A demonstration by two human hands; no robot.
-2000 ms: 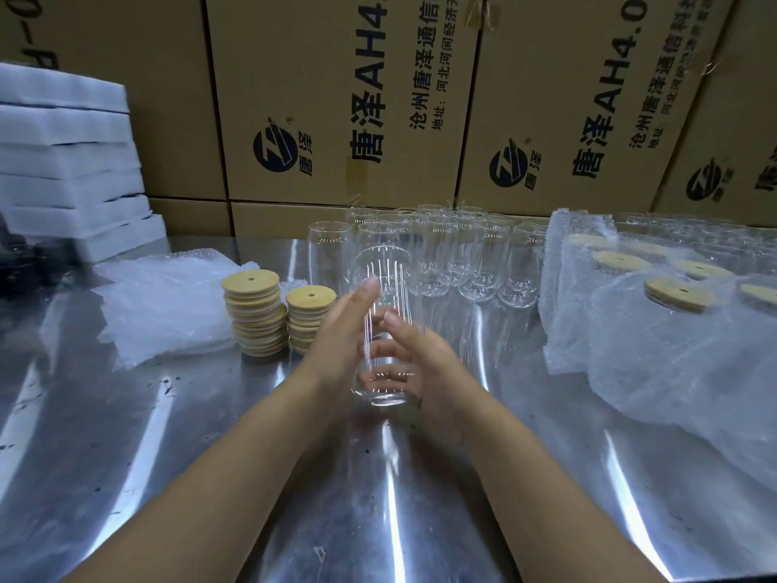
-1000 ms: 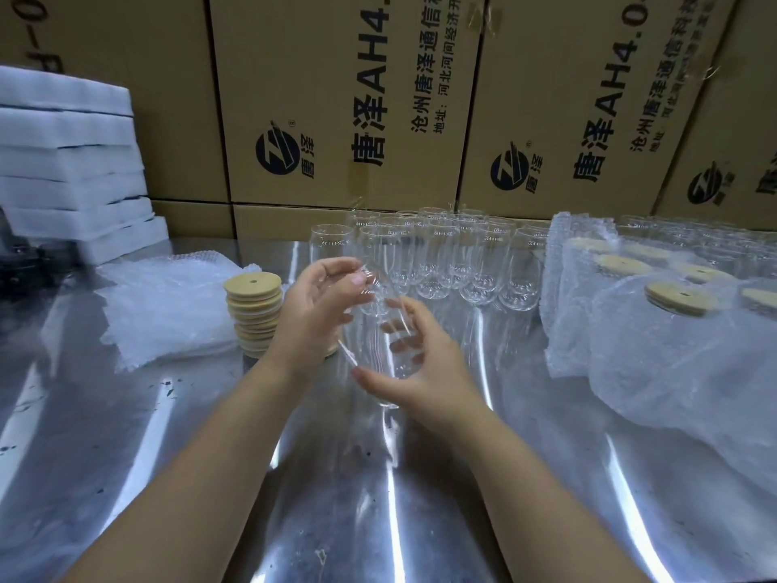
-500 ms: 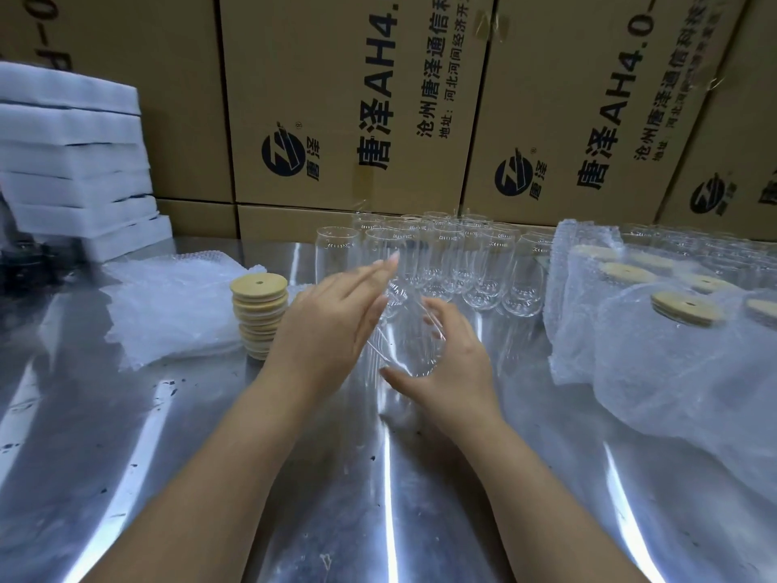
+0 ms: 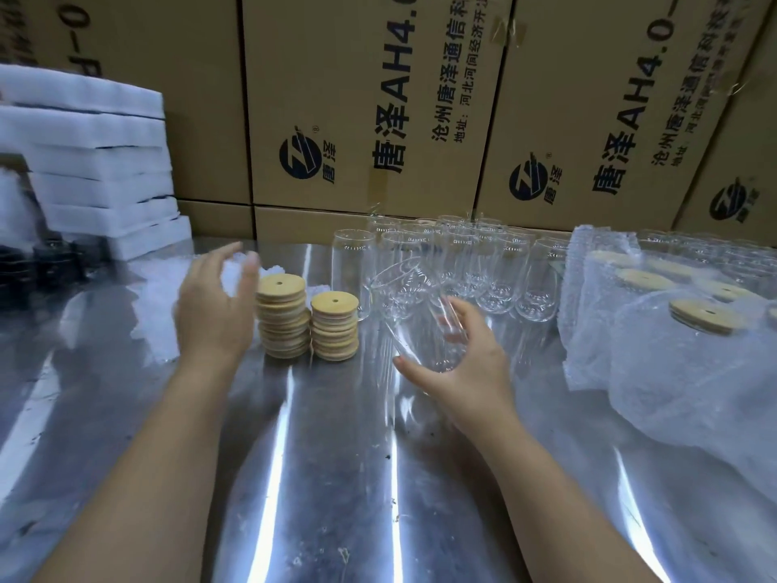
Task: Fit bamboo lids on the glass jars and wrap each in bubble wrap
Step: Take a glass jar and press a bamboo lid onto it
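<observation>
My right hand [image 4: 466, 363] grips a clear glass jar [image 4: 410, 307], tilted with its mouth up and to the left, above the metal table [image 4: 336, 477]. My left hand [image 4: 214, 307] hovers with fingers spread, holding nothing, just left of two stacks of round bamboo lids [image 4: 309, 321] and over the pile of bubble wrap sheets [image 4: 155, 313]. A group of empty glass jars [image 4: 458, 263] stands behind the held jar.
Several lidded jars in bubble wrap [image 4: 672, 330] fill the right side. White foam sheets [image 4: 92, 162] are stacked at the back left. Printed cardboard boxes [image 4: 378, 107] wall off the rear of the table.
My left hand has let go of the jar and swung left past the lid stacks toward the bubble wrap. My right hand now holds the tilted jar alone.
</observation>
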